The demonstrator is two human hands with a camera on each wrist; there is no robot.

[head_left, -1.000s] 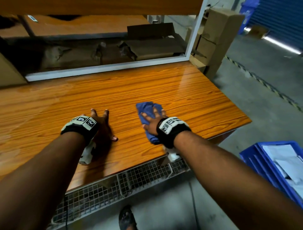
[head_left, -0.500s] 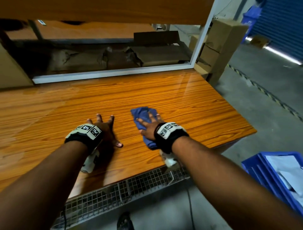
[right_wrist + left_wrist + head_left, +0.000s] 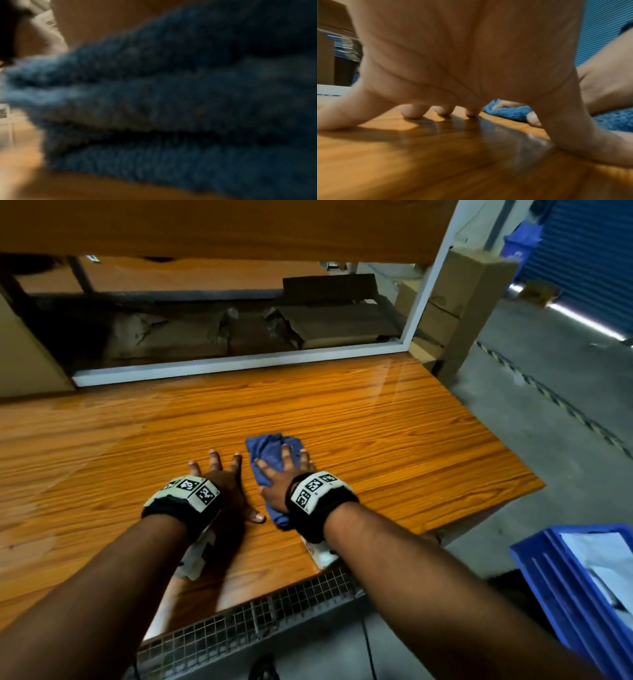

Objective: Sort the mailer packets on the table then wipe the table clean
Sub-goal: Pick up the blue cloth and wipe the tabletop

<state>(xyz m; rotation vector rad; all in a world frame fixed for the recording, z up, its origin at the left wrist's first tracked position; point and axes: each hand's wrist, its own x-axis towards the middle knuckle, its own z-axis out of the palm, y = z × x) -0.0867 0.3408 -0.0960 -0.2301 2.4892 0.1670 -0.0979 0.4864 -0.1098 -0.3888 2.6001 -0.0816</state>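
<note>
A crumpled blue cloth lies on the orange wooden table near its front edge. My right hand lies flat on the cloth with fingers spread, pressing it down. In the right wrist view the cloth fills the blurred picture and hides the fingers. My left hand rests just left of the cloth, its spread fingertips and thumb planted on the bare wood. The cloth shows past that thumb. White mailer packets lie in a blue crate on the floor at the right.
A white frame rail borders the table's back edge, with flattened cardboard behind it. Stacked cardboard boxes stand past the back right corner. A wire mesh shelf juts out below the front edge. Grey floor lies to the right.
My right hand has slid the cloth leftward along the table, closer to my left hand. The left hand stays planted on the wood.
</note>
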